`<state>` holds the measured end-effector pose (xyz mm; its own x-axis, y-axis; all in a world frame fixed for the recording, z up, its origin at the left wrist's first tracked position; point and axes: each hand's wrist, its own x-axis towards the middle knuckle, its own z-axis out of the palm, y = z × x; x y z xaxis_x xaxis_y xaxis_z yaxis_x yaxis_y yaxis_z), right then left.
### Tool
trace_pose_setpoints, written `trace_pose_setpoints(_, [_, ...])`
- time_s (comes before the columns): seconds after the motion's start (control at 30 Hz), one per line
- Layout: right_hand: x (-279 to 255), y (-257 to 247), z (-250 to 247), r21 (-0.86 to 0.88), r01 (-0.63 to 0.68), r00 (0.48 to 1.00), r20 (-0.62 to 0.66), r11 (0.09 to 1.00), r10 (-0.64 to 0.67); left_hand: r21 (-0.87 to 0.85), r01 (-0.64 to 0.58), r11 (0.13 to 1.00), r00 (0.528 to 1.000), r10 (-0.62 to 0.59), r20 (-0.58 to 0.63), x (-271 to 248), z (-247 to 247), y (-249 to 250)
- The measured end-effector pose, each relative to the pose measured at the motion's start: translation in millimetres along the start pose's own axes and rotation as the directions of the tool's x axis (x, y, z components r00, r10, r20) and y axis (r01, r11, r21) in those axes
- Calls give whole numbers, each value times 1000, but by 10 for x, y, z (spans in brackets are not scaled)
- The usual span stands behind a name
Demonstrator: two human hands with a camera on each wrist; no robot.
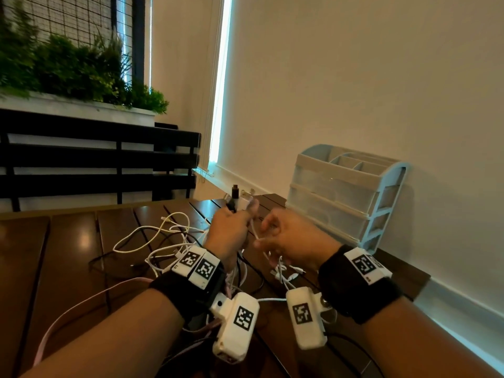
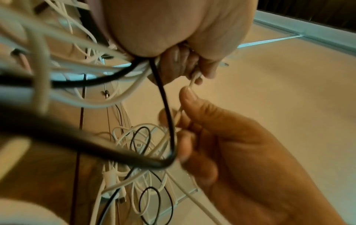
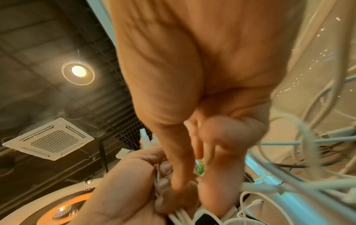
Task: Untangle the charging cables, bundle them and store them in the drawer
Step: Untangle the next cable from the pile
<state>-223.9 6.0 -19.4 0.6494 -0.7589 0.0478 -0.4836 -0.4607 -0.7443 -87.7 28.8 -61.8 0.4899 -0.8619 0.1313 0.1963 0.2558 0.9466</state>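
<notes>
Working above the wooden table [image 1: 68, 241], the person had both hands raised over a loose tangle of charging cables [image 1: 163, 241], white ones w/ a few black and one pink strand, most of it lying on the tabletop and partly hanging from the hands. At the table's far right, against the wall, stood the drawer organizer [image 1: 341, 197], its clear drawers apparently closed, so storing was prob. a long way off. The left hand [image 1: 231, 227] was clenched round a bunch of cable ends, plugs sticking up above the fist, incl. a dark connector [image 1: 234, 192]. The right hand [image 1: 289, 236], close beside it, pinched a single white cable [image 2: 180, 113] between thumb and fingers, the strand running straight up to the left fist. A black cable [image 2: 165, 106] looped down from the left fist and crossed right in front of that white strand. Judged as the untangling step, early on: nothing looked bundled yet. To do it well, the left hand should prob. act as a steady anchor while the right one feeds the white strand along its length, following it to the plug rather than yanking; hard pulls would likely cinch knots. Lifting the black loop clear first would help. Freed cables are best laid well apart from the heap.
</notes>
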Motion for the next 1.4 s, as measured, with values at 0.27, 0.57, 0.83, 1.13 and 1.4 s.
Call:
trace_pose_setpoints(0.27, [27, 12, 2, -140, 109, 991, 90, 984, -97, 45, -34, 998, 996, 30, 80, -4, -27, -32])
trace_pose_setpoints(0.57, [118, 446, -309, -320, -38, 999, 1, 947, 40, -227, -96, 969, 995, 92, -28, -44, -262, 572])
trace_pose_setpoints(0.83, [254, 286, -626, -516, 7, 993, -94, 857, -65, 791, -366, 490, 866, 491, 96, -87, -496, 962])
trace_pose_setpoints(1.13, [254, -232, -412, -670, 225, 928, -75, 708, -366, 695, -390, 604, 917, 322, 235, -147, -88, 530])
trace_pose_setpoints(1.4, [244, -147, -325, -542, 118, 979, -75, 832, -188, 865, -331, 376, 924, 313, 218, -89, -232, 628])
